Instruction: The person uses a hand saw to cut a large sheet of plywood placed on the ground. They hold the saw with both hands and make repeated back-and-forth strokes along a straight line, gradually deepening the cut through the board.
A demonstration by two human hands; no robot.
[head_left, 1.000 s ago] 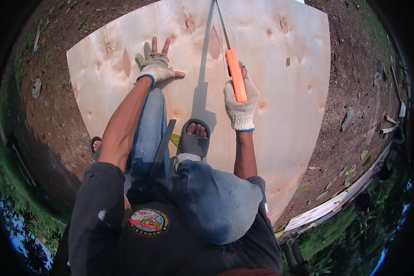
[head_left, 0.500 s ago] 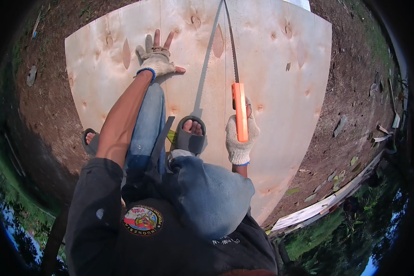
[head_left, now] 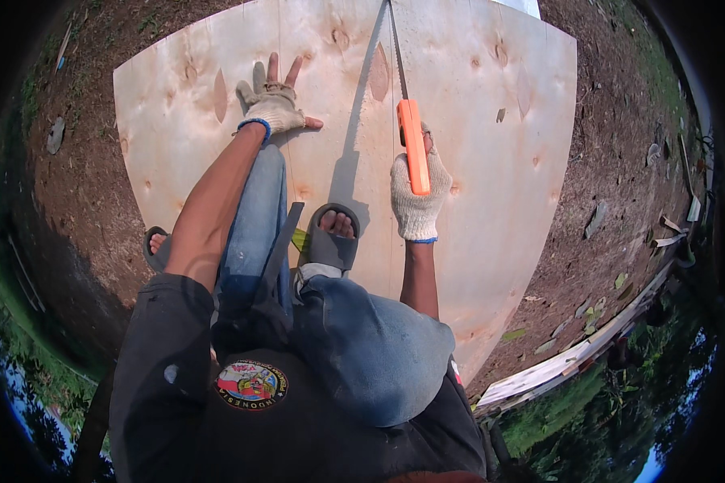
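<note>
Plywood (head_left: 491, 121) lies flat on bare dirt (head_left: 620, 161), filling the upper middle of the view. At nine o'clock, a sandalled foot (head_left: 157, 248) rests on the dirt just off the sheet's left edge. At eleven o'clock, the left hand (head_left: 272, 106), in a pale work glove, presses palm-down on the sheet, its fingers (head_left: 273, 68) spread and pointing to twelve o'clock. Near the centre, the other foot, in a grey sandal (head_left: 330, 237), stands on the sheet, between the two arms. Just right of it, toward one o'clock, the gloved right hand (head_left: 417, 197) has its fingers wrapped tight around the orange handle of a saw (head_left: 411, 145). The blade runs up from the handle to twelve o'clock, standing on edge in the sheet. At four o'clock, planks (head_left: 572, 362) lie along the dirt's edge beside grass.
</note>
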